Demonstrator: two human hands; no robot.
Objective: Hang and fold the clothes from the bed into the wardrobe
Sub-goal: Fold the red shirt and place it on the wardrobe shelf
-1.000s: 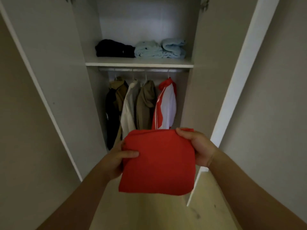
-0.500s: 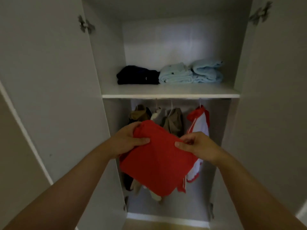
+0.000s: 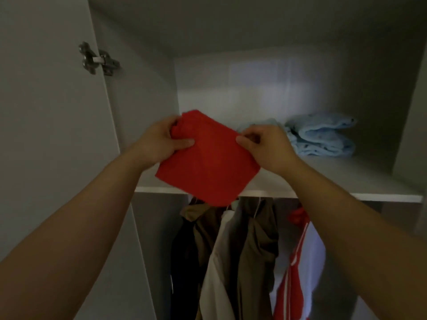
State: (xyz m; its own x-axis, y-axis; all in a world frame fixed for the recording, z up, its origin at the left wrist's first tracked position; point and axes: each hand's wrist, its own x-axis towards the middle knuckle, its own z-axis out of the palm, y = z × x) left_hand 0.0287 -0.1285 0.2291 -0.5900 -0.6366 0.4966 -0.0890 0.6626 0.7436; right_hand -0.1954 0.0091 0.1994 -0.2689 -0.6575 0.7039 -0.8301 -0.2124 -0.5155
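Red folded garment (image 3: 208, 162) at shelf (image 3: 346, 179), pale blue folded clothes (image 3: 323, 139) on it.

Pale-blue folded garment (image 3: 265, 123): largely hidden behind right hand (image 3: 268, 146) and folded red cloth (image 3: 208, 162). Fingers of left hand (image 3: 159, 142): behind that cloth. Hanging olive jacket (image 3: 256, 250), white garment (image 3: 217, 269), red-and-white top (image 3: 298, 273): cut off at bottom edge.

Fittings and items already stowed, cupboard interior.
Metal hinge (image 3: 98, 59) on the inner face of the left door (image 3: 46, 135), high up. Folded light-blue pile (image 3: 323, 137) on the shelf (image 3: 346, 181), right side, towards the back. Under the shelf, hanging side by side from left: dark garment (image 3: 184, 250), tan garment (image 3: 203, 227), white garment (image 3: 219, 262), olive-brown garment (image 3: 256, 250), red-and-white jacket (image 3: 298, 273). Thin white hanger hook (image 3: 257, 207) above the olive-brown one.
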